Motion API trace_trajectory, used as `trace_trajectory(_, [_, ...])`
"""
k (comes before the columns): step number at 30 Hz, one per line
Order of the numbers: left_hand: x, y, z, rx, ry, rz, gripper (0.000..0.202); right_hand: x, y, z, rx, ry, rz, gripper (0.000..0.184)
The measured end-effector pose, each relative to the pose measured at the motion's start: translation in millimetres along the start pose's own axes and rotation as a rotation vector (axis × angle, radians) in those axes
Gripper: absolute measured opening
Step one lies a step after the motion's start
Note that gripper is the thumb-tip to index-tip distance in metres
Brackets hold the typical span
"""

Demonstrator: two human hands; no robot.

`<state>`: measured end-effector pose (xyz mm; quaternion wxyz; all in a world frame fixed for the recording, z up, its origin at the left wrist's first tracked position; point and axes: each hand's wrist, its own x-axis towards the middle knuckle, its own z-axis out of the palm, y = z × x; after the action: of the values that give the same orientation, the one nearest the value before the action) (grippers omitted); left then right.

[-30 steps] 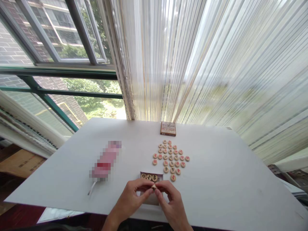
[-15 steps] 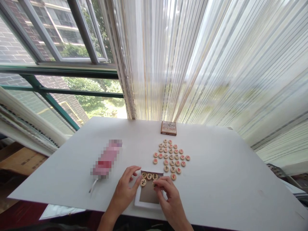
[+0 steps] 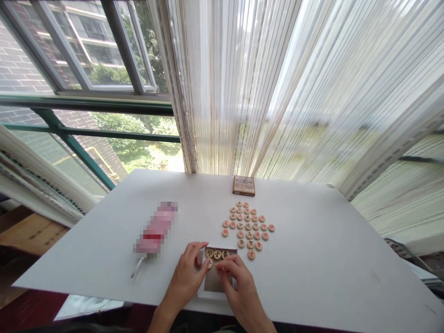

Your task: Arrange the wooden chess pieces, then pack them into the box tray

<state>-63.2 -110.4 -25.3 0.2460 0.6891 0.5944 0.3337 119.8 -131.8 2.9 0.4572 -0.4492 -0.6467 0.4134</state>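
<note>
A shallow white open box [image 3: 212, 283] lies near the table's front edge. Along its far wall sit three round wooden xiangqi pieces with black characters, the middle one [image 3: 217, 254] among them. Another xiangqi piece [image 3: 210, 263] lies below them at the left wall. My left hand [image 3: 183, 273] is curled round the box's left side, its thumb against that lower piece. Over the box's middle, my right hand [image 3: 239, 277] pinches a xiangqi piece [image 3: 217, 267], mostly hidden by the fingertips.
Beyond the box, several xiangqi pieces [image 3: 248, 226] with red or black characters are spread on the white table [image 3: 312, 259]. A flat printed box [image 3: 243, 185] lies at the far edge. A blurred pink object [image 3: 157, 226] is on the left. Curtains [image 3: 222, 92] hang behind.
My right hand has moved left inside the box with the pinched piece, towards the lower-left piece. My left thumb stays at that piece. The view has shifted slightly.
</note>
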Motion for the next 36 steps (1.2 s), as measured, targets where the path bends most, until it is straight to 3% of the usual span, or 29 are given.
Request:
trace_trajectory(14, [-2.8, -3.8, -8.8, -0.096, -0.029, 0.044, 0.032, 4.5, 1.5, 14.7, 0.038, -0.045, 0.089, 0.015])
trace_trajectory(21, [-6.9, -12.0, -7.7, -0.089, -0.003, 0.056, 0.033, 6.8, 0.2, 19.8, -0.083, -0.085, 0.118, 0.01])
trace_trajectory(36, [-7.3, -9.6, -5.6, -0.026, 0.011, 0.073, 0.032, 8.4, 8.7, 29.8, -0.245, -0.119, 0.108, 0.007])
